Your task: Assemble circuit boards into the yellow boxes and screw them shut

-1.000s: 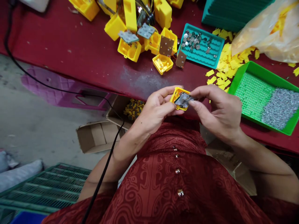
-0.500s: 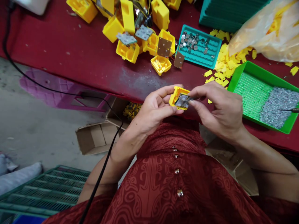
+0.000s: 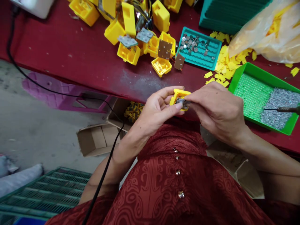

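My left hand is wrapped round a small yellow housing, its open side facing up. The left thumb presses on a grey circuit board that sits tilted inside the housing. From the right, my right hand pinches the board's edge; its fingertips are partly hidden behind the hand. Beyond the hands, on the table, lie more yellow housings, some with wired grey or brown boards on them.
A teal tray holds round metal pieces. Yellow tabs lie beside a plastic bag. At the right, a green tray holds screws, with a screwdriver over it. A black cable crosses my left arm.
The board now sits at a steeper tilt in the housing, and my left thumb has moved onto it. My right fingers have shifted slightly left. The screwdriver reaches further left over the green tray.
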Motion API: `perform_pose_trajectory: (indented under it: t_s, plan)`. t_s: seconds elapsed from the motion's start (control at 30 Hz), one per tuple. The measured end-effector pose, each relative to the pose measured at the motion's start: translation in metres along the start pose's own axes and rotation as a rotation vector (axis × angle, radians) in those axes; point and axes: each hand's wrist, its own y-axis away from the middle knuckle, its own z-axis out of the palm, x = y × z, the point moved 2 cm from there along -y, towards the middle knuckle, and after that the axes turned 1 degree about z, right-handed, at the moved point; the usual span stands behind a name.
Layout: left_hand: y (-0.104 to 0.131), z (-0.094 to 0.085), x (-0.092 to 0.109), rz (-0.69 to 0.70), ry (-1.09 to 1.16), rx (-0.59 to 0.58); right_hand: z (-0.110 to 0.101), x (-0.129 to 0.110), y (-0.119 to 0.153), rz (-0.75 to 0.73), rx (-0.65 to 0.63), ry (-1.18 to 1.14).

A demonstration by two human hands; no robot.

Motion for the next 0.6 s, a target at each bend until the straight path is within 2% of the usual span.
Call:
perform_pose_trajectory:
  t_s: [0.2,0.37,0.6]
  plan:
    - [-0.002,-0.003,-0.007,0.034,-0.011,0.028,0.005,-0.002,0.003,0.143,0.087,0.141]
    - [0.0,-0.005,-0.007,0.038,-0.042,0.066,0.012,0.003,0.007,0.08,0.164,0.092]
    - [0.0,-0.007,-0.01,0.006,-0.038,0.022,0.014,0.005,0.011,0.03,0.176,0.079]
